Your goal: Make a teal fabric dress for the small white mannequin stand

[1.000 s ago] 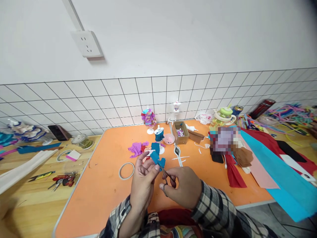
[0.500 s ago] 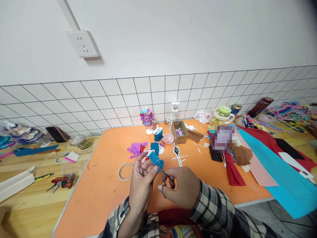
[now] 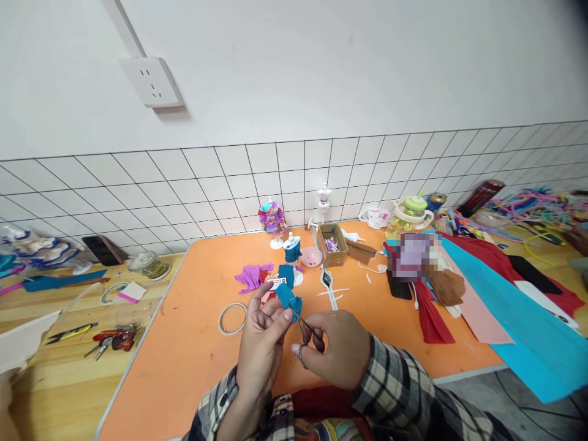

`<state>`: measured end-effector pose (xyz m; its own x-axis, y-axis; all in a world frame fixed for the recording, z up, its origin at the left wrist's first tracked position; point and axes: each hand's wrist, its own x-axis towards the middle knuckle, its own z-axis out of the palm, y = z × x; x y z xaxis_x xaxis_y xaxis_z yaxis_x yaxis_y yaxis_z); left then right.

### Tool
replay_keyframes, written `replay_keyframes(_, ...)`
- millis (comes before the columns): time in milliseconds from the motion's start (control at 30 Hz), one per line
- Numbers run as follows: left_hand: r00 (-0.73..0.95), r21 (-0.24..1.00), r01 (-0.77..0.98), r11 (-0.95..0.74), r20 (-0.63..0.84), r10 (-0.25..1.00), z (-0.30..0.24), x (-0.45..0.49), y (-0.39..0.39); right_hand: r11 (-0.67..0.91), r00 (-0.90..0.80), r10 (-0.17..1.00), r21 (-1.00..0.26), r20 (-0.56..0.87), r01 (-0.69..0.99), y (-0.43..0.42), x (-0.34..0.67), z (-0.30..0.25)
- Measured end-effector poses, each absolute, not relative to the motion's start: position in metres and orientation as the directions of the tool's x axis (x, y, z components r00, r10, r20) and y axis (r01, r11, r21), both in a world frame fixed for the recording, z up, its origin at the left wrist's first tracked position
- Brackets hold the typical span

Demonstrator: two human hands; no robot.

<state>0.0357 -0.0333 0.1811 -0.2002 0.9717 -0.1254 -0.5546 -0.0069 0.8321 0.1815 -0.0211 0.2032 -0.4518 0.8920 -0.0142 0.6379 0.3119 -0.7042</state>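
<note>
In the head view, your left hand pinches the blue piece above the orange bench, thumb closed, other fingers loosely spread. Your right hand has its fingers curled round the scissors, tips at the piece's lower end. Those tips sit near your left thumb: a slip could nick it, and a slack pinch could skew the cut.

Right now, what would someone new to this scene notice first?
Over the bright orange table in the middle, the left hand holds a blue piece against the scissors in the right hand. Near the tiled wall stands a small purple-dressed form. On the right, a long turquoise sheet extends past the table's edge.
</note>
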Motion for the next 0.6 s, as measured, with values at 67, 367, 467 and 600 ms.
replay_keyframes(67, -0.202, 0.832, -0.556, -0.003, -0.132, 0.971, 0.1814, 0.0353, -0.0328, 0.310, -0.458, 0.888, -0.706, -0.024, 0.637, -0.0205, 0.1814, 0.2047)
replay_keyframes(367, -0.175, 0.840, -0.543, 0.023, -0.140, 0.975, 0.1812, 0.0357, -0.0356, 0.328, -0.461, 0.888, -0.712, 0.007, 0.621, -0.0217, 0.1813, 0.2033)
replay_keyframes(467, -0.184, 0.839, -0.544, 0.016, -0.138, 0.973, 0.1815, 0.0351, -0.0355, 0.320, -0.480, 0.877, -0.721, -0.020, 0.615, -0.0215, 0.1820, 0.2033)
replay_keyframes(600, -0.200, 0.839, -0.544, 0.001, -0.131, 0.971, 0.1822, 0.0344, -0.0342, 0.336, -0.478, 0.879, -0.701, -0.007, 0.629, -0.0222, 0.1827, 0.2016)
